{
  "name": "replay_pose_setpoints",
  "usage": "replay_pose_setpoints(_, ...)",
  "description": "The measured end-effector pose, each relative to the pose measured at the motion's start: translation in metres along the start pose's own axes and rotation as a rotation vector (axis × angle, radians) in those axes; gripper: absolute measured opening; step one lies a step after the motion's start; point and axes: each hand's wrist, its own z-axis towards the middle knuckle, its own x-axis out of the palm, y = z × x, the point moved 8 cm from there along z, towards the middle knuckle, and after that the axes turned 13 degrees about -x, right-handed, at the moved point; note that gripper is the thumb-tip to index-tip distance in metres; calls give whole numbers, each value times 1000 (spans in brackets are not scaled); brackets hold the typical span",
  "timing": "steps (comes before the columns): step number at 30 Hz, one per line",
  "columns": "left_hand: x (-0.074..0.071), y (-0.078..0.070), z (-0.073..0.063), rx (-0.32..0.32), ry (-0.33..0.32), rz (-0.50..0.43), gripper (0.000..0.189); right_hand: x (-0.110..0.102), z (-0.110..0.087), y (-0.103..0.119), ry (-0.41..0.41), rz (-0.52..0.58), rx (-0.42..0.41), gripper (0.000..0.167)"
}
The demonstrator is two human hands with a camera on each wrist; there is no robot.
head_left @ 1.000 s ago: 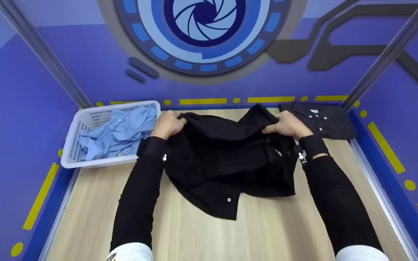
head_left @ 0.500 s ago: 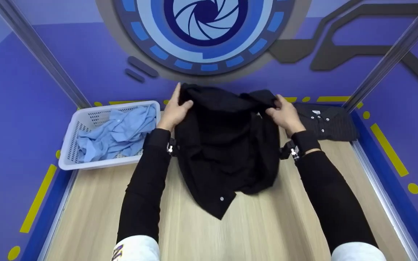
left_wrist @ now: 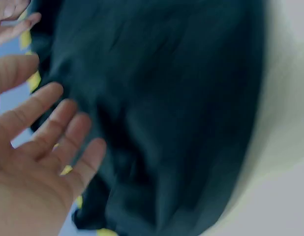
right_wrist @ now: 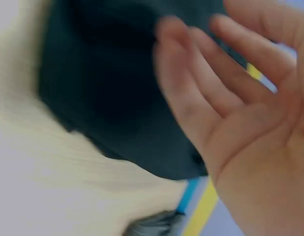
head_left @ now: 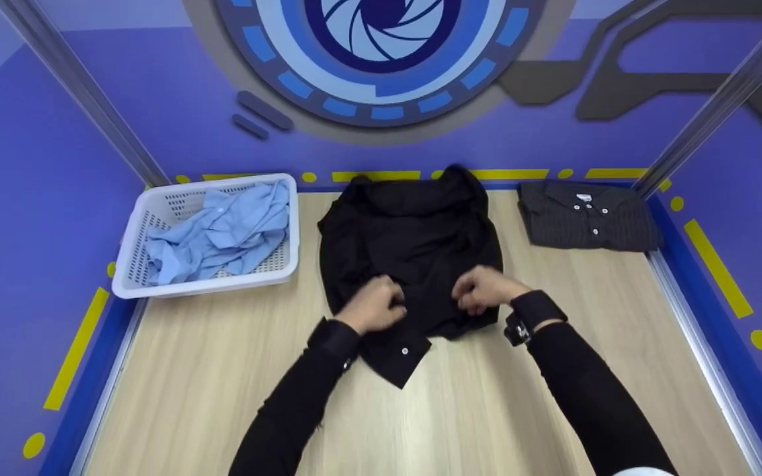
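A black shirt (head_left: 414, 228) lies loosely spread on the wooden table, one corner with a white button pointing toward the person. Over its lower left part is my left hand (head_left: 376, 305). My right hand (head_left: 485, 289) is over its lower right part. The left wrist view shows the left hand (left_wrist: 48, 152) with fingers apart and nothing in them, the black cloth (left_wrist: 167, 98) beyond. Loosely bent fingers of the right hand (right_wrist: 240, 108) hold nothing in the right wrist view, with the dark cloth (right_wrist: 103, 83) behind them.
At the back left stands a white plastic basket (head_left: 206, 289) with a crumpled light blue shirt (head_left: 235, 228) inside. A folded dark striped shirt (head_left: 592, 221) lies at the back right. Blue-purple walls (head_left: 156, 106) border the table (head_left: 209, 396) behind and at both sides.
Both hands held up the black shirt's far edge, raised it and let go. The shirt now lies flatter on the table, and the hands have drawn back toward the person.
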Motion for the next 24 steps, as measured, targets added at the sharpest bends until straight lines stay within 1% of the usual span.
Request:
replay_pose_setpoints(1,12,0,-3,-8,32,12,33,8,-1,-3,42,-20,15,26)
replay_pose_setpoints(2,22,1,-5,-30,66,29,39,15,-2,-6,74,-52,26,29)
replay_pose_setpoints(3,31,3,-7,-62,96,48,46,19,-3,-9,90,-87,39,32)
replay_pose_setpoints(5,45,8,-9,-140,134,102,60,21,-7,-13,97,-187,54,38)
replay_pose_setpoints(6,49,11,-9,-178,141,140,66,21,-10,-16,94,-232,61,41)
replay_pose_setpoints(9,56,18,-8,-279,137,246,80,17,-20,-24,68,-306,109,49)
replay_pose_setpoints(11,56,20,-9,-349,118,304,86,15,-26,-31,55,-325,153,53)
replay_pose_setpoints(14,52,22,-13,-470,78,380,94,12,-34,-40,40,-354,222,60)
replay_pose_setpoints(16,47,21,-17,-547,60,483,101,10,-40,-48,19,-353,300,61)
replay_pose_setpoints(17,44,20,-19,-575,54,537,103,9,-42,-51,8,-370,330,62)
replay_pose_setpoints(18,42,18,-21,-594,59,589,104,7,-45,-54,-7,-376,361,62)
replay_pose_setpoints(20,41,18,-24,-623,109,680,105,5,-50,-62,-31,-386,425,63)
replay_pose_setpoints(21,40,19,-25,-633,130,704,97,5,-52,-66,-41,-380,448,62)
replay_pose_setpoints(22,39,21,-26,-646,145,706,91,4,-54,-70,-48,-384,461,62)
replay_pose_setpoints(24,37,28,-27,-675,175,721,71,2,-58,-78,-62,-396,468,60)
